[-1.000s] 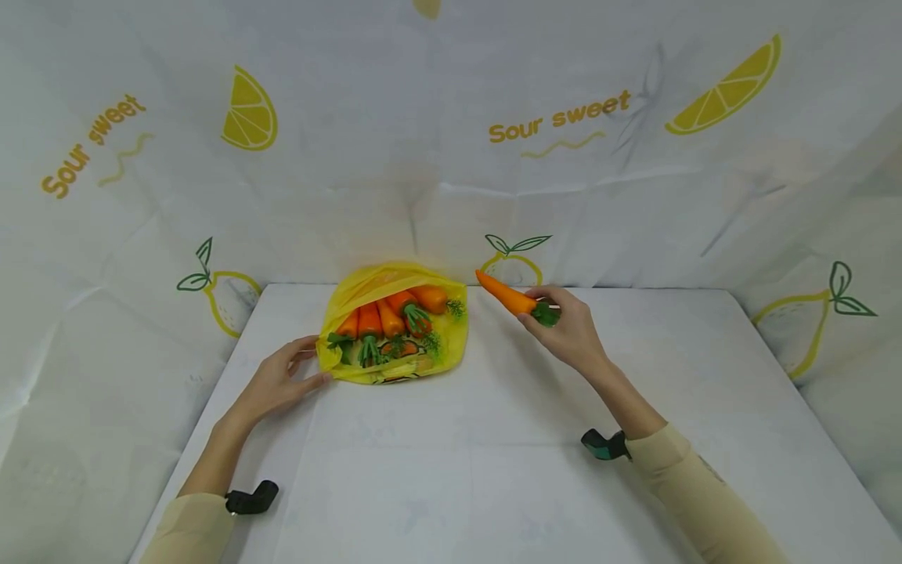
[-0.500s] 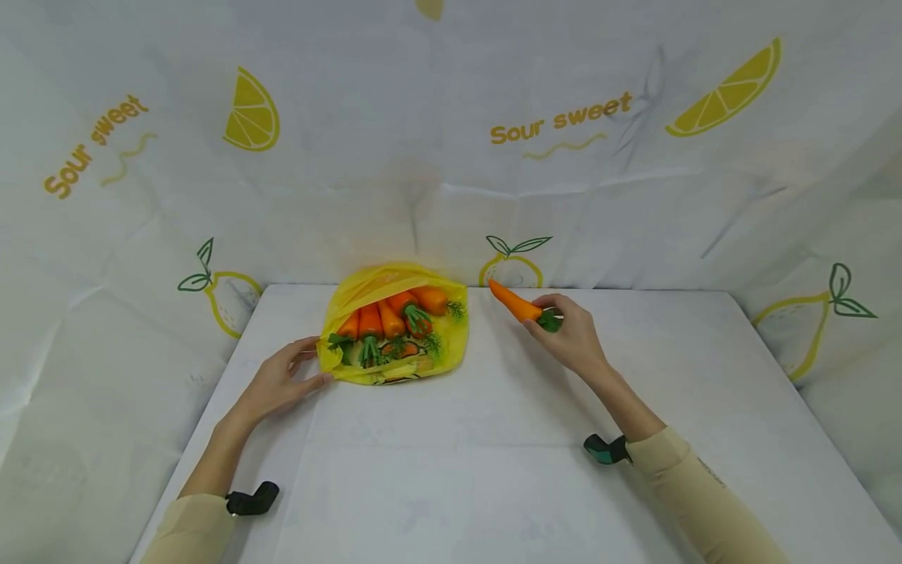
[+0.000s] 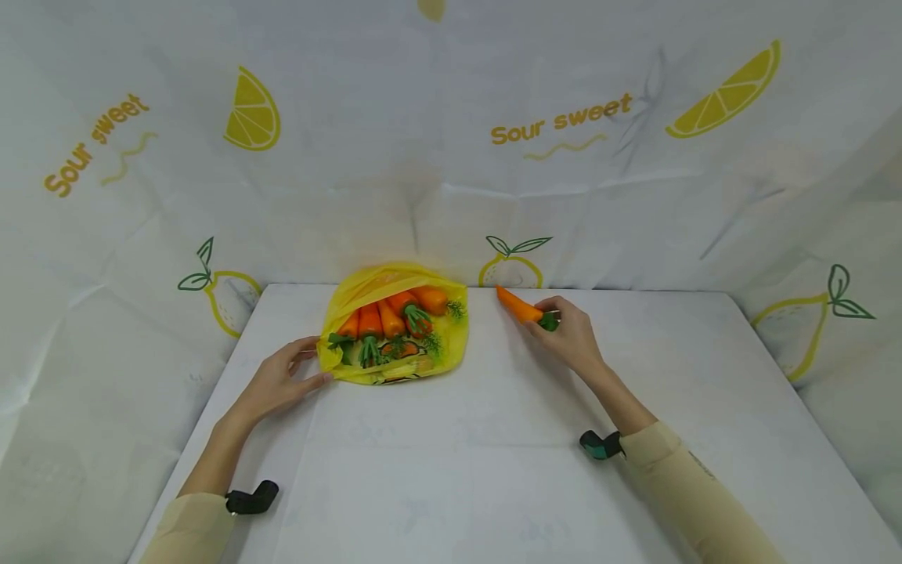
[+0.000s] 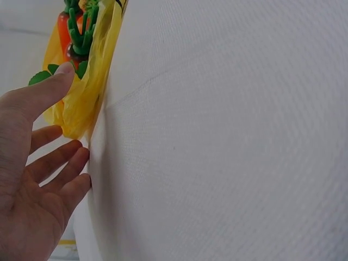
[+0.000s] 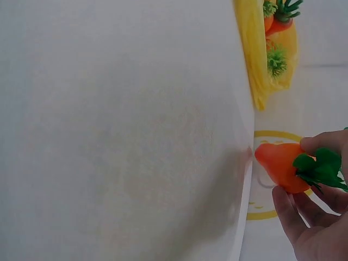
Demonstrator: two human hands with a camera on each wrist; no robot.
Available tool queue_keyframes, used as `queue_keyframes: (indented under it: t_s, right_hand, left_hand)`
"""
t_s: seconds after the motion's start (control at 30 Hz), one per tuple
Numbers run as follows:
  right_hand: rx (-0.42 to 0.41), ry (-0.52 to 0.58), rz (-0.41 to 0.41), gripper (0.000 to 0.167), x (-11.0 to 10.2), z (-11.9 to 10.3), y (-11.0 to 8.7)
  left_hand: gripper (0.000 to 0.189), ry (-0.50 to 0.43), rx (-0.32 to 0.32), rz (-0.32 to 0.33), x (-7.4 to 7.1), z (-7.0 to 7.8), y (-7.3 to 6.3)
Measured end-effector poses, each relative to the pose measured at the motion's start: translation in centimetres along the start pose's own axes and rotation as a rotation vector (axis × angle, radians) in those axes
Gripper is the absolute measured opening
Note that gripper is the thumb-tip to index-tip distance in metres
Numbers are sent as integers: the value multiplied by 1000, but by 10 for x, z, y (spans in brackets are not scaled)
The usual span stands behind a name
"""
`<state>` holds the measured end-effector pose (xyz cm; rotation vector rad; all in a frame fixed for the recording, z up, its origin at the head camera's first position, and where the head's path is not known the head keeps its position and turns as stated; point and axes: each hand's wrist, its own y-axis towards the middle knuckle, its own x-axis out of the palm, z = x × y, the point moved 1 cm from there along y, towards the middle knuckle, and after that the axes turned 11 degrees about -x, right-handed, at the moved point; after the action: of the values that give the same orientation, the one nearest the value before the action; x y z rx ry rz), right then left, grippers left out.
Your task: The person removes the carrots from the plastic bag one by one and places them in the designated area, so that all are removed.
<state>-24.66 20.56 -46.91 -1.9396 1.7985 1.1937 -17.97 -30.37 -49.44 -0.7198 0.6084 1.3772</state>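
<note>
My right hand [image 3: 569,333] pinches an orange carrot [image 3: 520,305] near its green leafy top, over the table right of the yellow bag. The carrot's tip points to the back left; the right wrist view shows the carrot [image 5: 283,166] between thumb and fingers. Several carrots [image 3: 369,321] with green tops lie in the mouth of the yellow plastic bag [image 3: 451,345]. At the bag's left edge is my left hand [image 3: 275,380], its fingers loosely spread. In the left wrist view the thumb of that hand [image 4: 38,204] overlaps the bag's edge and the fingertips are beside it.
A white cloth covers the table [image 3: 437,478]. Behind it rises a white backdrop [image 3: 395,117] printed with lemons and lettering. A dark wrist camera [image 3: 252,498] sits at the left sleeve, another wrist camera [image 3: 600,445] at the right.
My right hand has shifted slightly right with the carrot, whose tip has moved right and lower in the view. The left hand and the bag look unchanged.
</note>
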Motion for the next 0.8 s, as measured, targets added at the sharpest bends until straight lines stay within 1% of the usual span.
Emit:
queue_keyframes:
  t_s: [0.17,0.5,0.8]
  right_hand:
    - [17,-24,-26,38,1,5,1]
    - [93,-18,-110,42,2,8,2]
    - [108,-10,-156,43,0,10,1]
  left_hand:
    - [77,2,3,0,0,0,0]
    - [78,4,-6,-6,-1,1,-1]
    - [78,1,-11,-10,-1,2,-1]
